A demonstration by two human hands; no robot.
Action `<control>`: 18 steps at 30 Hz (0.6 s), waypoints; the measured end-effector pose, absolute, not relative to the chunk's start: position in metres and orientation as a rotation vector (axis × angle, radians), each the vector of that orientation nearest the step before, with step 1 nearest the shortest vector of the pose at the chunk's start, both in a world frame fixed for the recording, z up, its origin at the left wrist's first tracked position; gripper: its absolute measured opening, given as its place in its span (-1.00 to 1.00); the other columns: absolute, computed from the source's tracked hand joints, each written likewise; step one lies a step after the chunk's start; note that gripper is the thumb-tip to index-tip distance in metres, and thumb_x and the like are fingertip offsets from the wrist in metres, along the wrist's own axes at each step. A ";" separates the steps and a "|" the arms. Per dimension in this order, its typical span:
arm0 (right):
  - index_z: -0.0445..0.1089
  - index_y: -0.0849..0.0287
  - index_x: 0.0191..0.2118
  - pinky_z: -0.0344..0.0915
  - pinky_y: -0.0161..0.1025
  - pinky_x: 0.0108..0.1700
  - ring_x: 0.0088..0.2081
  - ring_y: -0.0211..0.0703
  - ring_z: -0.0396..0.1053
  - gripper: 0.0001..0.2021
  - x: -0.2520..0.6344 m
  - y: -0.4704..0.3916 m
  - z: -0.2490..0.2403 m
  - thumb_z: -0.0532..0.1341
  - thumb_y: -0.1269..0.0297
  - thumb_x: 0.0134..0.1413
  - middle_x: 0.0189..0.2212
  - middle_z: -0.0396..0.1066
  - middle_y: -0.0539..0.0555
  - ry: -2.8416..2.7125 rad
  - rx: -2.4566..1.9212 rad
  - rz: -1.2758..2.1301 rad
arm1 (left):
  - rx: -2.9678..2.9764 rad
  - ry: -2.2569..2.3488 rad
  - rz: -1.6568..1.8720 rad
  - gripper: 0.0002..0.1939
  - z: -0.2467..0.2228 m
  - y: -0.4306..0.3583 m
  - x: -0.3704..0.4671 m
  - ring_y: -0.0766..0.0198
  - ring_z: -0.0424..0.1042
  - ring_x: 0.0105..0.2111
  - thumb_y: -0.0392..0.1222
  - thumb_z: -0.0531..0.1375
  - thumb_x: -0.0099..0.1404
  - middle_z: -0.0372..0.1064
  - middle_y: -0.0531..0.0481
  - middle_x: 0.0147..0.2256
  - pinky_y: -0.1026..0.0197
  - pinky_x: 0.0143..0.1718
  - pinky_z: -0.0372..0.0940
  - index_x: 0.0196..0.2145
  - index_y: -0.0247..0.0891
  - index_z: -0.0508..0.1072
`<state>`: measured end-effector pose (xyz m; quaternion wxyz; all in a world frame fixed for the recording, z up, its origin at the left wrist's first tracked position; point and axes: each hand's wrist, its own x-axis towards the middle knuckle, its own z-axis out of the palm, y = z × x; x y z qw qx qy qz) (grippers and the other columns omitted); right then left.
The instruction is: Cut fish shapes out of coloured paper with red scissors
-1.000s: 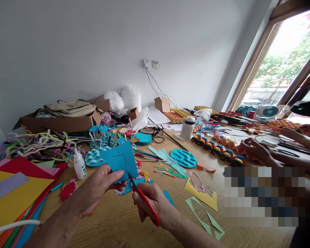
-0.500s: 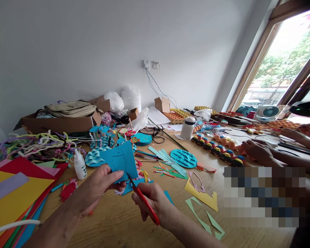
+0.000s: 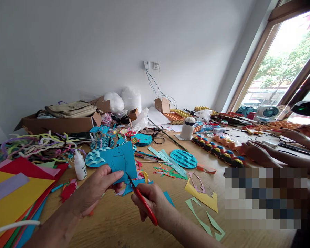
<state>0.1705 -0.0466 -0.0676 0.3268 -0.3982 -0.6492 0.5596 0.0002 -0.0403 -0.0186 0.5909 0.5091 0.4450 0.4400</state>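
A piece of blue paper (image 3: 129, 156) with a fish outline drawn in dark line is pinched in my left hand (image 3: 107, 179), thumb on top. My right hand (image 3: 151, 199) grips red-handled scissors (image 3: 144, 203). Their blades meet the paper's lower right edge, beside the drawn outline. Blue paper scraps lie on the table just behind my right hand. A white glue bottle (image 3: 80, 165) stands left of my left hand, and a red paper cutout (image 3: 68, 191) lies in front of it.
Coloured paper sheets (image 3: 18, 193) are stacked at the left, with pipe cleaners (image 3: 41, 146) behind. Green and yellow paper offcuts (image 3: 201, 196) lie right of my hands. A blue round paper piece (image 3: 183, 158) is farther back. Another person's hands (image 3: 260, 151) rest on painted egg-carton strips at the right.
The scissors and my right hand have shifted very slightly left along the paper's edge. My left hand keeps the paper in nearly the same place.
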 end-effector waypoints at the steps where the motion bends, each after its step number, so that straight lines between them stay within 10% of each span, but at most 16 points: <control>1: 0.12 0.19 -0.60 0.03 -0.52 -0.74 -0.76 -0.43 0.13 -0.72 0.170 -0.046 -0.068 0.10 0.14 -0.02 -0.77 0.07 -0.16 -1.693 -1.032 1.477 | 1.189 1.016 1.021 -0.72 -0.019 -0.040 0.000 0.29 0.26 -0.57 -0.10 0.24 0.10 0.35 0.11 -0.65 0.25 -0.49 0.17 -0.64 -0.18 0.26; 18: 0.12 0.20 -0.58 0.06 -0.49 -0.71 -0.76 -0.42 0.14 -0.62 0.166 -0.048 -0.069 0.12 -0.04 -0.08 -0.77 0.06 -0.16 -1.548 -1.004 1.513 | 1.088 1.032 1.096 -0.67 -0.029 -0.044 0.018 0.38 0.16 -0.62 -0.03 0.26 0.02 0.26 0.14 -0.70 0.31 -0.59 0.07 -0.66 -0.23 0.23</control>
